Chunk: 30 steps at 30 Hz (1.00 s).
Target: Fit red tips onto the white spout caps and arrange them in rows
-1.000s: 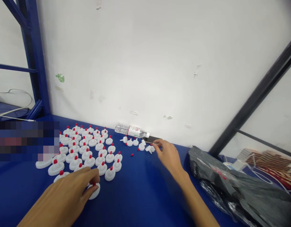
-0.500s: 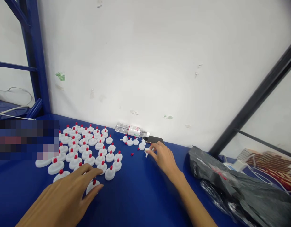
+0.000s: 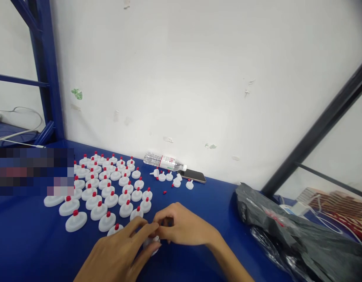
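Note:
Close in front of me, a white nozzle cap [image 3: 153, 245] sits between the thumb and fingers of my left hand [image 3: 118, 250]. My right hand [image 3: 187, 225] is closed in a pinch at the top of that cap, touching my left fingertips. Whatever small thing it pinches is hidden by the fingers. To the left stand many white nozzle caps with red tips [image 3: 111, 199], spouts up, in a loose group. One of them [image 3: 115, 229] is partly covered by my left hand.
Near the wall lie several white nozzle caps without tips [image 3: 176, 182] and loose red tips [image 3: 165, 192]. Behind them are a plastic bottle [image 3: 167, 162] on its side and a phone [image 3: 195, 176]. A dark plastic bag [image 3: 275, 223] covers the table's right side.
My right hand has come from the loose caps near the phone toward me and to the left, with a cap. My left hand has shifted right, away from a red-tipped cap, to meet it.

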Each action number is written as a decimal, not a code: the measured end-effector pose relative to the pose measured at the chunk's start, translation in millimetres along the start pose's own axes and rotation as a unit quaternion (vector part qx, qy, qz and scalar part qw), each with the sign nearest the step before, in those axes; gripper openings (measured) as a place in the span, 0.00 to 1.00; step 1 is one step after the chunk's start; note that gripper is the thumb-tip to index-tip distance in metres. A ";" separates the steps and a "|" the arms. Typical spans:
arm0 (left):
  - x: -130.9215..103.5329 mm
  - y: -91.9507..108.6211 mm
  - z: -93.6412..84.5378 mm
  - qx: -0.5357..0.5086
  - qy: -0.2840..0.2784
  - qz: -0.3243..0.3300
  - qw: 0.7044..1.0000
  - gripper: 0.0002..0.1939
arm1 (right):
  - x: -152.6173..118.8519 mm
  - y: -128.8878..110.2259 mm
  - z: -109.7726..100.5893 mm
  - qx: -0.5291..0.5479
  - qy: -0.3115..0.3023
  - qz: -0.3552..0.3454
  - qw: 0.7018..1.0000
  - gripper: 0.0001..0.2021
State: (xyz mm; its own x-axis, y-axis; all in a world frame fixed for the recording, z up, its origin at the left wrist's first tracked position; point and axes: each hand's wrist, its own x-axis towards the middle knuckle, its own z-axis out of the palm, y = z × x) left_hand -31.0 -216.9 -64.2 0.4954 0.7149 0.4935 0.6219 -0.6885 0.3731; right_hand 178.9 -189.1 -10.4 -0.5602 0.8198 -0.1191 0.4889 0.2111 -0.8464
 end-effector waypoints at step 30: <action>-2.5 -9.2 24.6 0.039 -0.011 -0.045 0.998 0.19 | 5.3 22.0 -21.2 0.101 0.140 -0.036 0.984 0.20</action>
State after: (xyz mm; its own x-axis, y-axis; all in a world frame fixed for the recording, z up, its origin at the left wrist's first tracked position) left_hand -23.0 -209.4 -88.2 0.4490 0.7761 0.4429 0.7086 -0.6112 0.3526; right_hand 200.9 -168.9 -18.6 -0.3679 0.9273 0.0687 0.2967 0.1871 -0.9365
